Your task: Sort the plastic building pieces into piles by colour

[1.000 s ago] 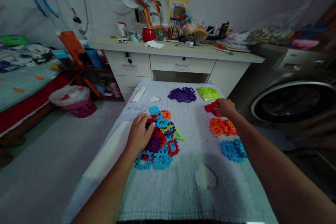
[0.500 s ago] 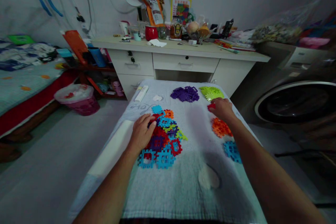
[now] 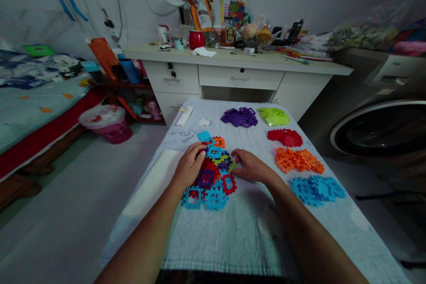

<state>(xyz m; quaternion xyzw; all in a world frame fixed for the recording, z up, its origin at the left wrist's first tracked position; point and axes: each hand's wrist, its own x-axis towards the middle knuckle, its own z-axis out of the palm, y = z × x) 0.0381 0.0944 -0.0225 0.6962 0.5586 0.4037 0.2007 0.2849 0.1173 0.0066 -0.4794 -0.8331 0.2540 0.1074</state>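
Observation:
A mixed heap of flat, notched plastic building pieces (image 3: 215, 198) in blue, red, purple, orange and green lies on the cloth-covered table. My left hand (image 3: 189, 165) rests against the heap's left side, thumb and fingers apart, fingertips over some pieces; what lies under them is partly hidden. At the heap's right edge is my right hand (image 3: 251, 166), its thumb and fingers apart with nothing between them, close to a green piece (image 3: 232, 167). Single-colour piles lie beyond and to the right: purple (image 3: 239, 117), green (image 3: 274, 116), red (image 3: 285, 137), orange (image 3: 298, 160) and blue (image 3: 317, 190).
A white box-like strip (image 3: 184, 116) lies at the table's far left corner. Behind stands a white desk (image 3: 241, 75) crowded with jars, a red mug (image 3: 196, 40) and papers. A washing machine (image 3: 376, 93) is on the right, a pink bin (image 3: 111, 131) on the left.
My right hand has come back from the red pile to the mixed heap, and the red piece it held is no longer in it. My left hand stays at the heap. The view has shifted slightly.

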